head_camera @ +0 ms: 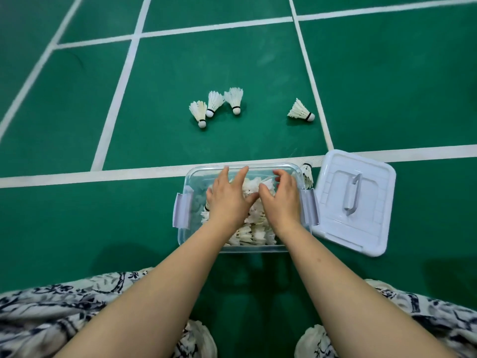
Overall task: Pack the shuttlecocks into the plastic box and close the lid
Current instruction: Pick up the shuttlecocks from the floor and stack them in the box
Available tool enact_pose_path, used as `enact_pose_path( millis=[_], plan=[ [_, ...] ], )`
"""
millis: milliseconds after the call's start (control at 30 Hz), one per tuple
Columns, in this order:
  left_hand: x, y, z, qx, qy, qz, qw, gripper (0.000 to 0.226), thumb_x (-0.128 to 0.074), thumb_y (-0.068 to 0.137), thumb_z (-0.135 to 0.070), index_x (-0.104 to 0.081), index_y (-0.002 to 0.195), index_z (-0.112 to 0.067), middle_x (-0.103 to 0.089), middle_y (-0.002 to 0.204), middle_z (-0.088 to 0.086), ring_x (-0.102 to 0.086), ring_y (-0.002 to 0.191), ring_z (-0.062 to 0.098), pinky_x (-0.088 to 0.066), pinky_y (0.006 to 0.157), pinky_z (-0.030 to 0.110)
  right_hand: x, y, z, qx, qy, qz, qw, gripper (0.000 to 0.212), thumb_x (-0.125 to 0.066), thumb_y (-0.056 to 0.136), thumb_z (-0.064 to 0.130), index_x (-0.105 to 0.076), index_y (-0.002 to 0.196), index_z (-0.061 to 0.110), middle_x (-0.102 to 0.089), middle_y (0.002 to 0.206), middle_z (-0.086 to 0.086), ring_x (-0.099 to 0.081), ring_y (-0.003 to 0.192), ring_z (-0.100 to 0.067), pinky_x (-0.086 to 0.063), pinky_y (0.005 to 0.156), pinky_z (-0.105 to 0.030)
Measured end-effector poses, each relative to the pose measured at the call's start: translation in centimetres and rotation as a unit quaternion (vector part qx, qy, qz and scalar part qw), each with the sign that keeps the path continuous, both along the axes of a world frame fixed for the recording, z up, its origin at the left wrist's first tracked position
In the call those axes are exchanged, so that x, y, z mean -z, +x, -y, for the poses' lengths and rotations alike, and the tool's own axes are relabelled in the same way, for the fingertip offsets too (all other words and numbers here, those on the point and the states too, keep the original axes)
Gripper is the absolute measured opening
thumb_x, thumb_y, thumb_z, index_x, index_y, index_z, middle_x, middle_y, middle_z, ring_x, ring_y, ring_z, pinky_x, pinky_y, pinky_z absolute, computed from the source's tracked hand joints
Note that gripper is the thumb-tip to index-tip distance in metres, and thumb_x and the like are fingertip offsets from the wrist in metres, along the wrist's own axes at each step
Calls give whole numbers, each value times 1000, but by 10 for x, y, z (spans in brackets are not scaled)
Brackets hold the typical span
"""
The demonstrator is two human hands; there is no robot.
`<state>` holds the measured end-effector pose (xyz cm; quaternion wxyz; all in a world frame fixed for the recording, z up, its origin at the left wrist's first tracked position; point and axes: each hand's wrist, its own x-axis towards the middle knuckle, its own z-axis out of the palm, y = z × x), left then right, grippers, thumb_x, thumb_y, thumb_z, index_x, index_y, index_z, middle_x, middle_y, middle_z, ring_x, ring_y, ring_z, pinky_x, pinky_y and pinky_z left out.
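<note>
Shuttlecocks (251, 232) in box (191, 177) lie under 2 hands' spread fingers (241, 175), pressing flat.

Clear plastic box (191, 177) — matt court (180, 73)

Bright even light, soft shadows near body, wide-angle bending at edges.

Green court floor (77, 215) — box (192, 177), lid (366, 228), shuttlecocks (233, 99)
</note>
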<state>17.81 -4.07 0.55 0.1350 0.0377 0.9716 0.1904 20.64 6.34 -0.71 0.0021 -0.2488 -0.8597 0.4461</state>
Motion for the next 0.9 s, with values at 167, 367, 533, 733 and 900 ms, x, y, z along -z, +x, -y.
enact_pose_path(
  millis=[167,367,533,733,900],
  plan=[
    [-28,3,5,3,26,-65,998,58,-51,89,-45,-31,142,-34,-20,154,11,-19,141,26,-20,111,46,-24,5,6,-11,13,-49,999,48,-52,88,35,-43,131,16,-47,134,-3,-43,125,-20,-36,107,-39],
    [-61,14,8,-11,88,-75,993,52,-48,92,-39,-32,141,-35,-23,153,7,-18,142,23,-19,113,47,-58,13,11,-20,56,-102,993,48,-52,89,35,-44,131,14,-49,130,-4,-43,122,-21,-35,105,-37],
    [-87,27,9,2,108,-109,988,50,-48,92,-39,-35,140,-34,-27,151,5,-22,140,22,-23,113,46,-91,22,8,-24,74,-141,987,48,-51,91,41,-45,130,14,-51,129,-4,-44,121,-22,-36,103,-38],
    [-129,33,11,11,120,-159,980,49,-52,90,-34,-39,138,-32,-38,145,3,-30,135,22,-29,109,44,-134,28,11,-57,114,-168,978,40,-49,92,39,-49,125,17,-54,126,-1,-44,121,-21,-31,100,-36],
    [-172,31,16,22,124,-217,968,41,-57,87,-35,-53,127,-28,-52,132,1,-40,128,23,-36,103,39,-169,33,7,-70,159,-202,964,30,-46,93,34,-58,115,16,-61,118,-4,-50,115,-26,-35,96,-38]
  ],
)
